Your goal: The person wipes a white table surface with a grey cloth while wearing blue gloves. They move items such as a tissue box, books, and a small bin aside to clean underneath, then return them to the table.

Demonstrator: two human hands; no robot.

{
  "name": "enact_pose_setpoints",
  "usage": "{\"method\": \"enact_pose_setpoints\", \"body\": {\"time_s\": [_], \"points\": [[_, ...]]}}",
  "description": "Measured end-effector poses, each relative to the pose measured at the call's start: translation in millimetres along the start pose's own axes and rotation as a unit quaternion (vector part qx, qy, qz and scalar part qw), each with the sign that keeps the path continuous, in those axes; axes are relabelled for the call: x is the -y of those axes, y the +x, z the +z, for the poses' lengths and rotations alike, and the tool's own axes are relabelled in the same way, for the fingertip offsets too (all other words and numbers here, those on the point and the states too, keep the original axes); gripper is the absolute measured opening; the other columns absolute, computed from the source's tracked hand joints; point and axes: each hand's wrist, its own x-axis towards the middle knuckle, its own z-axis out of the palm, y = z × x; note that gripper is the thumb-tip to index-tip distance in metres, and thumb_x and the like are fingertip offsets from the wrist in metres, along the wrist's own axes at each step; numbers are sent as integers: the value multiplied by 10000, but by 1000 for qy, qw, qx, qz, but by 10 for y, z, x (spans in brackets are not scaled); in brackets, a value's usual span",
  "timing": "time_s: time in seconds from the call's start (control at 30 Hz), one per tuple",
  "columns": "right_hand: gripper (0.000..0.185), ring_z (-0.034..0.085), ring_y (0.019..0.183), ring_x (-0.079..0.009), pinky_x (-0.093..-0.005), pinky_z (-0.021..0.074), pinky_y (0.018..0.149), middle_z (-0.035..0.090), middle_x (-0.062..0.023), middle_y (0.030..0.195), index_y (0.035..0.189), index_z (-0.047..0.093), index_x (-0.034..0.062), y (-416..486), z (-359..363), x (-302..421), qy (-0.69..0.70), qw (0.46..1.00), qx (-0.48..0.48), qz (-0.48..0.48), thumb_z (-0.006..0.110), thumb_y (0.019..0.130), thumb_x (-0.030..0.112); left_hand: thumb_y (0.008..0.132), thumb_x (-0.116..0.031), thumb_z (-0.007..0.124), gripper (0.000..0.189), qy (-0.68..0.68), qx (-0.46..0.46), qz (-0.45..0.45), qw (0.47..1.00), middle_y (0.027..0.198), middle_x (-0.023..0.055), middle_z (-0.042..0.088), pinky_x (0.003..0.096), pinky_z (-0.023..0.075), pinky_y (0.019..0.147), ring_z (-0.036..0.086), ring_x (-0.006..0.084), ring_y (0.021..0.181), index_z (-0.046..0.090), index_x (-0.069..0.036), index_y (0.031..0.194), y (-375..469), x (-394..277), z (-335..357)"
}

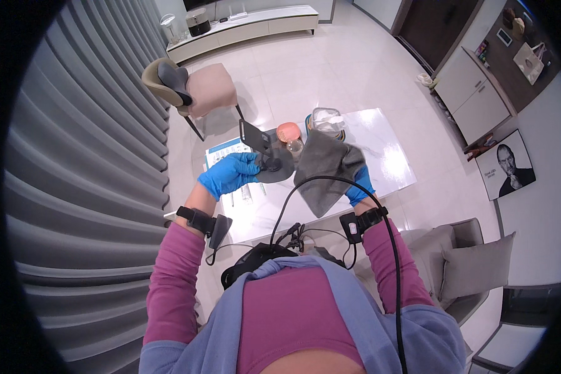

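My left hand [230,175], in a blue glove, grips the edge of a dark grey stand [276,163] with a round base and an upright rectangular plate. My right hand [362,185], also gloved in blue, holds a grey cloth [325,170] that hangs down and hides most of its fingers. Between and beyond the hands, a clear glass [295,147] stands near an orange dish [288,133] with small pieces in it. Behind the cloth is a clear container [327,119] with white tissue-like material.
A white marble-look table [388,154] bears a printed sheet [226,149] and pens at the left. A black cable [392,243] arches before me. A chair [210,89] stands beyond the table's far left, a grey curtain [89,187] hangs left, and a sofa [472,269] is at the right.
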Motion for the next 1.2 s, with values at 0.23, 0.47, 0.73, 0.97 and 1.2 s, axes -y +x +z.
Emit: {"method": "enact_pose_setpoints", "body": {"time_s": [0.23, 0.47, 0.73, 0.97, 1.2], "points": [[408, 561, 1104, -216, -320, 453, 975, 556, -124, 1257, 1291, 465, 7, -61, 507, 28, -472, 863, 170, -62, 564, 922, 151, 862, 46, 568, 203, 44, -5, -23, 999, 966, 79, 652, 287, 578, 754, 661, 175, 811, 602, 6, 1058, 92, -158, 300], [299, 551, 983, -121, -263, 478, 869, 591, -61, 1123, 1203, 542, 42, 93, 842, -52, -381, 914, 131, 42, 550, 905, 74, 856, 76, 539, 224, 86, 4, -50, 995, 980, 104, 644, 324, 568, 797, 656, 212, 863, 580, 29, 1072, 218, -87, 578], [410, 543, 980, -109, -261, 470, 874, 589, -49, 1133, 1229, 507, 52, 164, 772, -94, -418, 890, 181, 10, 652, 857, 145, 868, 64, 539, 222, 63, 1, -44, 997, 993, 126, 638, 322, 554, 840, 650, 218, 881, 578, 32, 1084, 218, -84, 477], [499, 555, 1041, -143, -271, 486, 880, 574, -91, 1176, 1264, 469, 38, 202, 765, -153, -359, 919, 157, 53, 698, 827, 117, 852, 43, 574, 300, 69, 16, -30, 997, 1040, 127, 639, 332, 552, 853, 648, 226, 919, 570, 60, 1152, 322, -9, 364], [615, 545, 1079, -177, -312, 448, 955, 567, -84, 1198, 1279, 445, 35, 213, 777, -152, -266, 946, 154, 102, 759, 769, 174, 856, 40, 571, 303, 55, -4, -27, 998, 1044, 130, 636, 333, 547, 854, 648, 224, 911, 561, 70, 1158, 329, 21, 368]]}}
